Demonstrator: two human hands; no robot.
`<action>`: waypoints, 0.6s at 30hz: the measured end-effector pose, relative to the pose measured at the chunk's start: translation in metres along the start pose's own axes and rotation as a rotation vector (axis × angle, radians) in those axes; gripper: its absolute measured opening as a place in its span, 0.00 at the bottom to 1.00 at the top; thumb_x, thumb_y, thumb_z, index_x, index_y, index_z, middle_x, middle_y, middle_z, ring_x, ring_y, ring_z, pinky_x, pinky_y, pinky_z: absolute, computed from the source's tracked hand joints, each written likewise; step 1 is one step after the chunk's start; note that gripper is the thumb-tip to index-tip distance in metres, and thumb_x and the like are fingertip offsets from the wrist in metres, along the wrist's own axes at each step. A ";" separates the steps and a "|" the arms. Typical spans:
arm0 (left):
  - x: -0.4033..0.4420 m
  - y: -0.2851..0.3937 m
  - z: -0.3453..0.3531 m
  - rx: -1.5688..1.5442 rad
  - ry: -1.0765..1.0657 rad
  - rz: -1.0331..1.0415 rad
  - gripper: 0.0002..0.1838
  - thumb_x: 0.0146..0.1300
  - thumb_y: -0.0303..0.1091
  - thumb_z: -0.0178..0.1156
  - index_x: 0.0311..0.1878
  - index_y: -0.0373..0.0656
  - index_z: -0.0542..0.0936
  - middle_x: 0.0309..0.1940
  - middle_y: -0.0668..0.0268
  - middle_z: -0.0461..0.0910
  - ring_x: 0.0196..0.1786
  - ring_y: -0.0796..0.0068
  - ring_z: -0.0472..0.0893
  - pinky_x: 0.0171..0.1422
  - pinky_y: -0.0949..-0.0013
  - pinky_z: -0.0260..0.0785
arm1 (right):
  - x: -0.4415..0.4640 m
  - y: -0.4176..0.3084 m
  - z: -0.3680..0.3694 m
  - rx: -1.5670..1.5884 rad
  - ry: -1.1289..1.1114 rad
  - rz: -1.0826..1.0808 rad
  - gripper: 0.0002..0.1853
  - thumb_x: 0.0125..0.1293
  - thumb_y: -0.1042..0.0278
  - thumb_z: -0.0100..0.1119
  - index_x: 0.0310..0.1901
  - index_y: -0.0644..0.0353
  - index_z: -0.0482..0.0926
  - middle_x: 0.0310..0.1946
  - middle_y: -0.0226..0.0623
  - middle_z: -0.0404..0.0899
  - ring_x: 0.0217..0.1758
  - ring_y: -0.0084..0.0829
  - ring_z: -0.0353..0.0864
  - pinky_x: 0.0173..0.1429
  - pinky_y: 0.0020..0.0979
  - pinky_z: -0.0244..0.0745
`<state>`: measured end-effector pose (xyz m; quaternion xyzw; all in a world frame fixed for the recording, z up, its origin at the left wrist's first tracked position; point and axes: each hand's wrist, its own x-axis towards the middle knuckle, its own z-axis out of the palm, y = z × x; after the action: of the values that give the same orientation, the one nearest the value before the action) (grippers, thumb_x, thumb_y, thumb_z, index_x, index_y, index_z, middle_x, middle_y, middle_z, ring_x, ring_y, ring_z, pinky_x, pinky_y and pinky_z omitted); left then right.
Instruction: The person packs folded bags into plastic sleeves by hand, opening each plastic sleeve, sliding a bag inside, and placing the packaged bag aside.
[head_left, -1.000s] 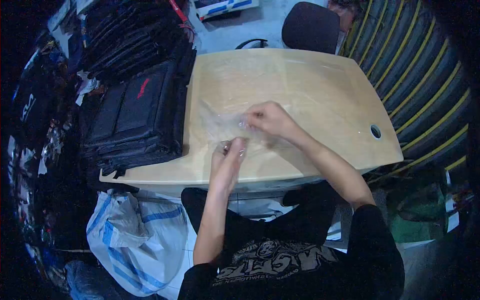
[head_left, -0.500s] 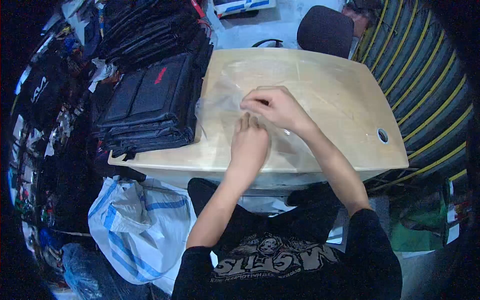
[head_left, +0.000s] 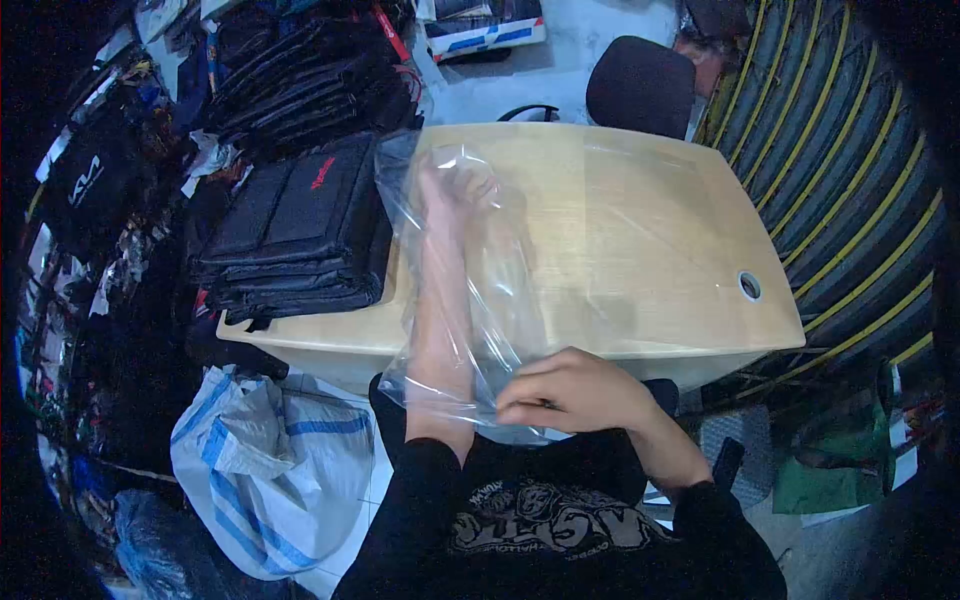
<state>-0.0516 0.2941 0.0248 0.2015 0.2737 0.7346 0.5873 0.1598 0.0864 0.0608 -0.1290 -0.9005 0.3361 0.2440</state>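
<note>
A large clear plastic bag (head_left: 495, 290) covers my left forearm. Inside its far end is my left hand (head_left: 450, 185), seen through the shiny film; its fingers are blurred and I cannot make out their shape. My right hand (head_left: 575, 390) pinches the bag's near edge, in front of the table's front edge. Beneath the bag lies the light wooden tabletop (head_left: 650, 230). Left of the bag, a stack of black padded cases (head_left: 290, 220) with a small red label rests on the table, and the bag's left side touches or overlaps the stack's edge.
More black folded items (head_left: 300, 85) are piled behind the stack. A white sack with blue stripes (head_left: 270, 470) stands on the floor at the left. Beyond the table is a dark chair (head_left: 640, 85). Black tubes with yellow stripes (head_left: 840, 190) curve along the right.
The bag has been opened out, and my left hand has gone inside and away from me. My right hand has moved back towards my body with the bag's edge.
</note>
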 end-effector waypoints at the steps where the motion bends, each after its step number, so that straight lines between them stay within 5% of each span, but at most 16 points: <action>1: 0.001 0.004 0.001 -0.035 0.001 0.018 0.42 0.63 0.62 0.44 0.73 0.50 0.45 0.71 0.48 0.43 0.72 0.45 0.49 0.65 0.29 0.51 | -0.010 -0.014 -0.005 -0.040 0.101 0.083 0.09 0.60 0.64 0.62 0.39 0.58 0.81 0.27 0.37 0.79 0.29 0.34 0.80 0.34 0.31 0.74; 2: 0.010 0.004 0.000 -0.065 -0.004 0.004 0.50 0.56 0.71 0.43 0.74 0.49 0.43 0.74 0.50 0.33 0.75 0.45 0.38 0.66 0.24 0.39 | -0.020 -0.022 -0.005 -0.077 0.202 0.168 0.09 0.61 0.64 0.61 0.39 0.58 0.81 0.28 0.37 0.79 0.30 0.34 0.80 0.35 0.31 0.75; 5: 0.028 0.007 0.011 -0.200 0.018 -0.065 0.50 0.56 0.71 0.44 0.74 0.49 0.43 0.75 0.53 0.27 0.76 0.46 0.33 0.67 0.25 0.36 | -0.056 -0.035 0.015 0.108 0.348 -0.290 0.11 0.62 0.67 0.60 0.45 0.60 0.79 0.31 0.37 0.78 0.33 0.33 0.81 0.39 0.29 0.77; 7: 0.035 -0.007 0.022 -0.078 0.049 0.080 0.51 0.56 0.72 0.43 0.73 0.47 0.44 0.75 0.52 0.31 0.75 0.46 0.35 0.69 0.27 0.34 | -0.054 -0.046 0.052 0.051 0.193 -0.004 0.11 0.61 0.74 0.60 0.45 0.62 0.79 0.34 0.40 0.80 0.32 0.35 0.81 0.37 0.29 0.77; 10: 0.017 -0.014 0.042 0.002 0.005 0.166 0.51 0.56 0.72 0.43 0.73 0.47 0.44 0.75 0.52 0.31 0.75 0.46 0.35 0.69 0.28 0.35 | -0.026 0.000 0.088 0.136 0.235 0.362 0.18 0.65 0.76 0.51 0.56 0.64 0.67 0.42 0.50 0.78 0.46 0.46 0.80 0.52 0.36 0.76; 12: 0.017 -0.018 0.041 0.036 -0.026 0.214 0.51 0.56 0.72 0.43 0.73 0.47 0.44 0.74 0.52 0.31 0.75 0.46 0.36 0.69 0.28 0.35 | -0.007 0.006 0.095 0.029 0.496 0.524 0.23 0.66 0.78 0.46 0.63 0.65 0.61 0.48 0.53 0.76 0.52 0.49 0.77 0.56 0.39 0.72; 14: 0.014 -0.016 0.046 0.052 -0.047 0.241 0.51 0.57 0.72 0.43 0.73 0.47 0.44 0.74 0.52 0.32 0.75 0.46 0.36 0.69 0.28 0.35 | 0.014 0.023 0.105 -0.167 0.856 0.350 0.27 0.66 0.78 0.44 0.67 0.64 0.55 0.49 0.57 0.75 0.53 0.53 0.76 0.53 0.42 0.72; 16: 0.006 -0.012 0.046 0.058 -0.064 0.265 0.50 0.57 0.72 0.43 0.73 0.47 0.44 0.74 0.52 0.32 0.75 0.46 0.36 0.69 0.28 0.35 | 0.026 0.044 0.107 -0.353 0.984 0.260 0.31 0.66 0.78 0.43 0.70 0.63 0.48 0.50 0.61 0.74 0.52 0.56 0.75 0.51 0.43 0.71; 18: -0.001 -0.014 0.048 0.061 -0.077 0.269 0.50 0.57 0.72 0.43 0.73 0.47 0.44 0.74 0.52 0.32 0.75 0.46 0.36 0.69 0.29 0.36 | 0.029 0.055 0.100 -0.406 0.866 0.336 0.35 0.66 0.76 0.43 0.72 0.61 0.41 0.50 0.64 0.73 0.51 0.58 0.75 0.50 0.44 0.71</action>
<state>-0.0112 0.3034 0.0531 0.2821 0.2436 0.7898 0.4871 0.0867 0.0843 -0.0312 -0.4447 -0.7307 0.1044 0.5074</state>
